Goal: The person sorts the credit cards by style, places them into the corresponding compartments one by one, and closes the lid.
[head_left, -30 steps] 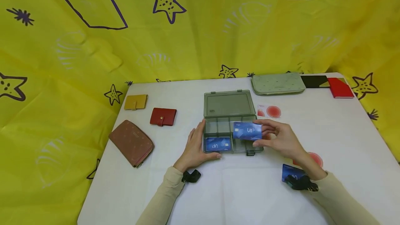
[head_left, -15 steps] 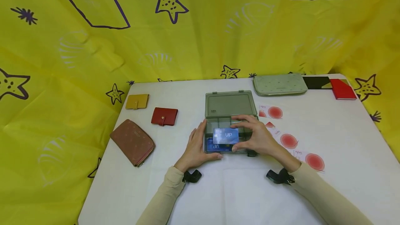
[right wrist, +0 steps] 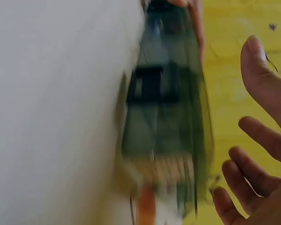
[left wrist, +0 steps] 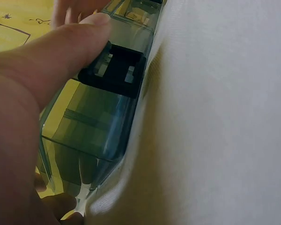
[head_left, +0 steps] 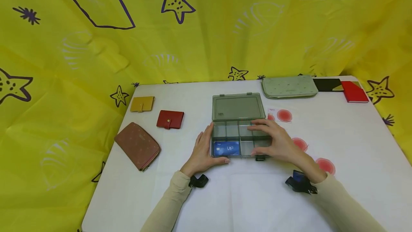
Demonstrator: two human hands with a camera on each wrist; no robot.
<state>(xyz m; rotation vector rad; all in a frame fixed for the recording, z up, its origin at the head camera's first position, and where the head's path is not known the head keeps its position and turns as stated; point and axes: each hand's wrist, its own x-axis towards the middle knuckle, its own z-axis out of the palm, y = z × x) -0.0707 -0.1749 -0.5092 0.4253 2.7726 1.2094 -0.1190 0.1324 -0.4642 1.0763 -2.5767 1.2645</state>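
A green translucent divided box lies with its lid open in the head view. In its front left compartment lies a blue VIP card. My left hand holds the box's left end, fingers along the side and thumb along the front; the left wrist view has the thumb beside a dark latch. Over the box's right half hovers my right hand, its fingers and thumb spread apart with nothing between them. The right wrist view shows these fingers apart from the blurred box.
Right of the box lie red-and-white cards and a blue card, partly hidden by my wrist. A green wallet and a red one stand at the back right. Brown, red and yellow wallets lie left.
My right hand carried a blue VIP card leftward over the box and let go of it in the front left compartment. It has since drawn back to the right. My left hand stayed put.
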